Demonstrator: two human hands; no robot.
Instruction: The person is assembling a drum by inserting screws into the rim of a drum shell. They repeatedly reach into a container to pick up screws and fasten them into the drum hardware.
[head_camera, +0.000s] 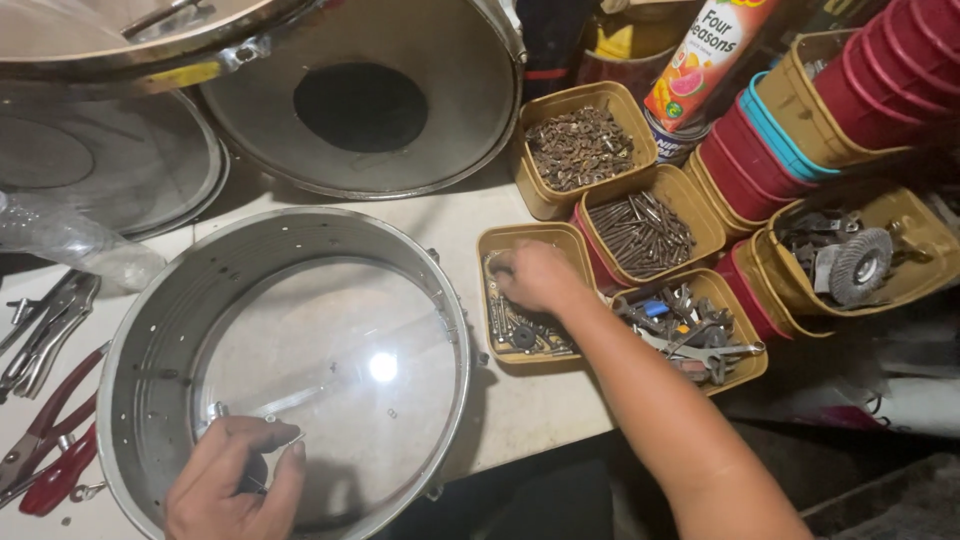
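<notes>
A shiny metal drum shell (160, 330) with a clear head lies flat on the white table. My left hand (235, 485) rests inside it at the near rim, fingers pinched on a small metal fitting (215, 412) against the shell wall. My right hand (535, 275) reaches into a tan plastic tub (500, 240) of small metal hardware to the right of the drum, fingers curled down among the parts; what they grasp is hidden.
More tan tubs hold nuts (580, 145), long screws (640, 232), wrenches (690, 325) and a wire wheel (858, 265). Stacked red and tan tubs (880, 70) stand at back right. Other drum shells (365, 100) lie behind. Red-handled pliers (50, 450) and locking pliers (45, 330) lie left.
</notes>
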